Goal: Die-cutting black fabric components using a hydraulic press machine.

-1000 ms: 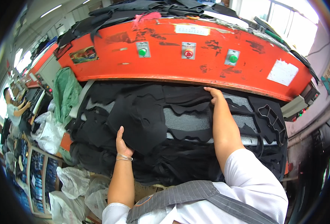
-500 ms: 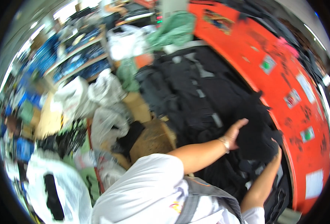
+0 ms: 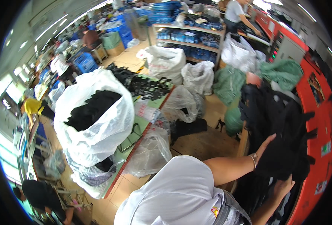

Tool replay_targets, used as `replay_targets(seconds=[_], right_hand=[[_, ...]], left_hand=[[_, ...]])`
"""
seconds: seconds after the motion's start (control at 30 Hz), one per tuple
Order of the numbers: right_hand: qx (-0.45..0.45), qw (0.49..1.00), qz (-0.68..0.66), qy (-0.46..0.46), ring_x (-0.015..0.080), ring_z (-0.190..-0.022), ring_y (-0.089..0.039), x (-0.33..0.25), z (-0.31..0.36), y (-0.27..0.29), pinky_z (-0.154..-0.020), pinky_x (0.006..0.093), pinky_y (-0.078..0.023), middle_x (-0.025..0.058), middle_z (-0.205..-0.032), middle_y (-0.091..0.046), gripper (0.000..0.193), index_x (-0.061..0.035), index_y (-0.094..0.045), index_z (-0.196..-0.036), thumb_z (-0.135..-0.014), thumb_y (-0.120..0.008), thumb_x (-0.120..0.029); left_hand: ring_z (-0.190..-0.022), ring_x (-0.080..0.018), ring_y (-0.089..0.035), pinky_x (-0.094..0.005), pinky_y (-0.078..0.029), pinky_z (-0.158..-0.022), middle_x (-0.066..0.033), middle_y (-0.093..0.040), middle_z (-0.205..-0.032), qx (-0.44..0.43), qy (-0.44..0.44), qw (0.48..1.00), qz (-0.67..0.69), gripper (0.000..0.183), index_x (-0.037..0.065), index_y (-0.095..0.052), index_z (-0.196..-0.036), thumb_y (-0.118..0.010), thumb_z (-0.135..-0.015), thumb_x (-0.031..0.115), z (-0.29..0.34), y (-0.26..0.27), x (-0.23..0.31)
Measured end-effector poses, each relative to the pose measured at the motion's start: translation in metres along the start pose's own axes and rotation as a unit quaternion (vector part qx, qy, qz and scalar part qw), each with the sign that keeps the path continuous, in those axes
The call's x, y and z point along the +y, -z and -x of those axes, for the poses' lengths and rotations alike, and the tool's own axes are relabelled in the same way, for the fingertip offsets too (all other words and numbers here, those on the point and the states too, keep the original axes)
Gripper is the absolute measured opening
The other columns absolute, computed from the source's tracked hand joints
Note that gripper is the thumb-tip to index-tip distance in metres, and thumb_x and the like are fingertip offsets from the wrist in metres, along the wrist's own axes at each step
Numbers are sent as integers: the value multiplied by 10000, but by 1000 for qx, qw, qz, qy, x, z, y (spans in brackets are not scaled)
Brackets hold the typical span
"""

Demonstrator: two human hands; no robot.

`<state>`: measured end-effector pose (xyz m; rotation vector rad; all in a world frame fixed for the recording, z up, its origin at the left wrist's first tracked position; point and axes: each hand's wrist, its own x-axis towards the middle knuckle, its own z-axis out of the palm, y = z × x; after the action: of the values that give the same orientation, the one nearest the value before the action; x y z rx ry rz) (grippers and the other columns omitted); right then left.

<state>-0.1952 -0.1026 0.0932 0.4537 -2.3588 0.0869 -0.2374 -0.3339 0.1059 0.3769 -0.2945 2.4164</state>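
Observation:
A thick bundle of black fabric pieces [image 3: 286,157], with strips sticking out on its right side, is held between my hands over the bed at the right. My left hand [image 3: 264,147], a bracelet on its wrist, grips the bundle's left edge; its thumb shows while the fingers are hidden by the cloth. Lower down, my right hand [image 3: 284,186] clasps the bottom edge of the same bundle. More black fabric [image 3: 258,103] lies on the bed beyond and beneath it.
A red machine panel [image 3: 318,157] borders the right side. To my left, a green table [image 3: 141,122] bears a white sack [image 3: 98,146] of black pieces. Plastic bags [image 3: 151,150], white sacks [image 3: 166,62] and a shelf [image 3: 192,43] with blue bundles stand around. Several people work farther off.
My view has swung to the left, bringing the green table and far room into sight. Both hands still hold the black fabric bundle beside the red panel.

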Motion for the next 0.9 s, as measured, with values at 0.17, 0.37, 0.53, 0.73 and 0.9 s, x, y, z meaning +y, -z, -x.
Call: replay_targets(seconds=[0.17, 0.37, 0.53, 0.73, 0.9], right_hand=[[-72, 641, -737, -205, 230, -981, -622, -118, -88, -38, -846, 368, -500, 140, -1055, -661, 266, 55, -611, -1109, -874, -549, -54], [-211, 652, -728, -7, 243, -1038, -607, -281, -148, -91, -911, 347, -493, 158, -1173, -597, 357, 44, -502, -1217, -869, -566, -2], [-419, 463, -781, 13, 174, -947, -599, -448, -181, -64, -789, 309, -498, 133, -1134, -589, 467, -33, -413, -1281, -859, -611, 7], [-495, 405, -715, 282, 156, -987, -594, -619, -175, -48, -834, 289, -498, 142, -1153, -602, 491, 6, -473, -1270, -861, -693, -157], [-583, 384, -565, 439, 267, -1069, -599, -704, -145, -25, -905, 362, -489, 230, -1225, -574, 640, 54, -442, -1315, -847, -703, -297]], left_hand=[[-955, -310, -639, -424, -493, -897, -166, -667, -1079, 1, -125, 988, -91, 569, 41, -618, -1159, -619, -829, 505, 66, -71, 88], [-1024, -294, -628, -418, -475, -968, -164, -637, -1151, 94, -469, 834, -274, 558, 16, -580, -1205, -644, -811, 405, 238, -180, 151], [-1066, -254, -585, -389, -451, -970, -100, -602, -1179, 50, -765, 496, -408, 538, 61, -544, -1232, -589, -843, 430, 418, -253, 176], [-995, -238, -622, -389, -510, -891, -81, -609, -1162, 13, -923, 235, -305, 447, 61, -570, -1171, -569, -888, 407, 557, -269, 173], [-1011, -260, -605, -415, -548, -876, -115, -587, -1168, 95, -992, 30, -74, 511, 35, -491, -1252, -704, -826, 219, 597, -254, 208]])
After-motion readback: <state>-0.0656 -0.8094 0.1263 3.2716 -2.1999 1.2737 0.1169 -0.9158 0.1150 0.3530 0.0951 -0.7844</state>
